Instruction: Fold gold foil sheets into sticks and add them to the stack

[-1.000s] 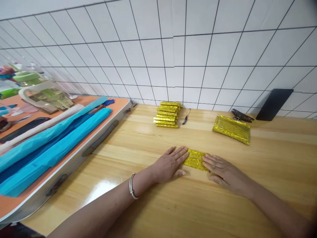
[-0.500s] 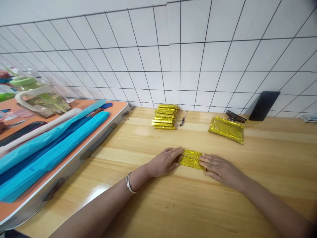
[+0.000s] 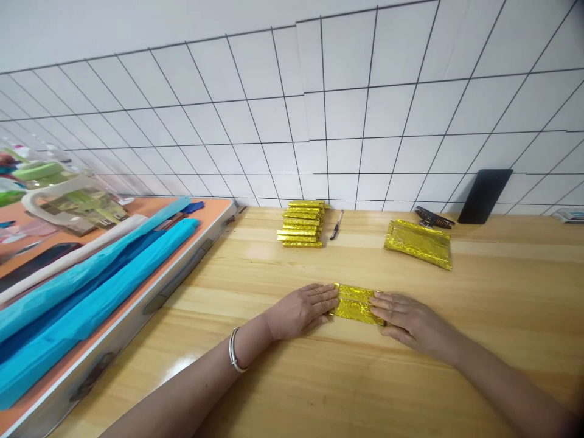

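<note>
A shiny gold foil piece (image 3: 356, 303) with a crease running along its length lies flat on the wooden table (image 3: 319, 383). My left hand (image 3: 303, 311) rests on its left end, palm down, fingers stretched out. On the right end lie the outstretched fingers of my right hand (image 3: 404, 317). Beyond the hands is a row of narrow folded gold strips (image 3: 302, 224), overlapping one another. Farther right sits a flat stack of gold foil (image 3: 418, 243).
A pen (image 3: 337, 225) lies beside the folded strips. Behind the foil stack is a dark hair clip (image 3: 433, 217), and a black phone (image 3: 484, 196) leans on the tiled wall. Blue rolled material (image 3: 104, 277) covers part of an orange-topped surface (image 3: 212, 210) at left.
The view has tilted slightly, so most things appear lower. My left fingers lie flatter on the foil's left end; my right hand stays on its right end.
</note>
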### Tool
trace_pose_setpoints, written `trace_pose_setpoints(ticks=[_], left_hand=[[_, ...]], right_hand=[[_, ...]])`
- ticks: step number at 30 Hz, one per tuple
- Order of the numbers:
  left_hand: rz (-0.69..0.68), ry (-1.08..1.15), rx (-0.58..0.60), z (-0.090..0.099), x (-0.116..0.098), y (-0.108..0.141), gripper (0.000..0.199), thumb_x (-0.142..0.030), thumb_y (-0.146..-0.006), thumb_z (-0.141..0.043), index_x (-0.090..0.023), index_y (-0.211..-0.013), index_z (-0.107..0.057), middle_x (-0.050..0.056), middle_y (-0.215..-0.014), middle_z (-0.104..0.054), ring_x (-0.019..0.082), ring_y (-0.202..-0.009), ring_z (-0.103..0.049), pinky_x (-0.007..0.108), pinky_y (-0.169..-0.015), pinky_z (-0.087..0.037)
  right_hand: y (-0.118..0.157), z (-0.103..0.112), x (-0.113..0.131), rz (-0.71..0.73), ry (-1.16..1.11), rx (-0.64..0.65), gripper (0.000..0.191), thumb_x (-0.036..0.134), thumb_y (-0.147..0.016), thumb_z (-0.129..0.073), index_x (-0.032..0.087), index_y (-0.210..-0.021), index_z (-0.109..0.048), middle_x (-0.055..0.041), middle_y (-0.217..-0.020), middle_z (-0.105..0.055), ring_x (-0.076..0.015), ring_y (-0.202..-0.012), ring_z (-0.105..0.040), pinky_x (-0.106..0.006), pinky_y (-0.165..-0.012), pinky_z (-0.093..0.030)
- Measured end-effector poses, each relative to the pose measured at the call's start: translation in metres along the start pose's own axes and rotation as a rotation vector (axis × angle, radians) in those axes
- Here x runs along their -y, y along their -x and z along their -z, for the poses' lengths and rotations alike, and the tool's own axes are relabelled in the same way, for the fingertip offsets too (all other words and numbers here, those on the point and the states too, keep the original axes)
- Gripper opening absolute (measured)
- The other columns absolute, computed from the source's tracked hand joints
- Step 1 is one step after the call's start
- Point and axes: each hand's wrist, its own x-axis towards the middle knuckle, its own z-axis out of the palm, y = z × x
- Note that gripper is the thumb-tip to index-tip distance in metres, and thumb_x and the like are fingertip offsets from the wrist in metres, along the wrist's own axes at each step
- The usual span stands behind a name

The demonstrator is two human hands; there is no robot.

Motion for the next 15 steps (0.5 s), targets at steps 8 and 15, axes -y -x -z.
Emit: trace_pose_setpoints(ticks=[8, 15], left_hand=[[0.061, -0.061, 0.009, 0.0, -0.007, -0.001, 0.043, -0.032, -0.094, -0.036, -0.017, -0.133, -0.037, 0.012, -0.142, -0.035, 0.021, -0.135, -0.025, 0.041, -0.108, -0.028], [0.034, -0.002, 0.057, 0.008, -0.007, -0.01, 0.035, -0.029, -0.093, -0.035, -0.014, -0.124, -0.044, 0.013, -0.144, -0.03, 0.021, -0.138, -0.014, 0.04, -0.11, -0.023]], right_hand=[[0.001, -0.001, 0.0, -0.006, 0.003, -0.032, 0.044, 0.034, -0.088, -0.05, 0.027, -0.131, -0.045, -0.002, -0.132, -0.05, -0.0187, -0.125, -0.042, -0.038, -0.103, -0.039], [0.002, -0.002, 0.0, -0.019, 0.052, 0.009, 0.042, 0.033, -0.09, -0.048, 0.026, -0.131, -0.045, -0.002, -0.134, -0.048, -0.0197, -0.125, -0.041, -0.04, -0.104, -0.038]])
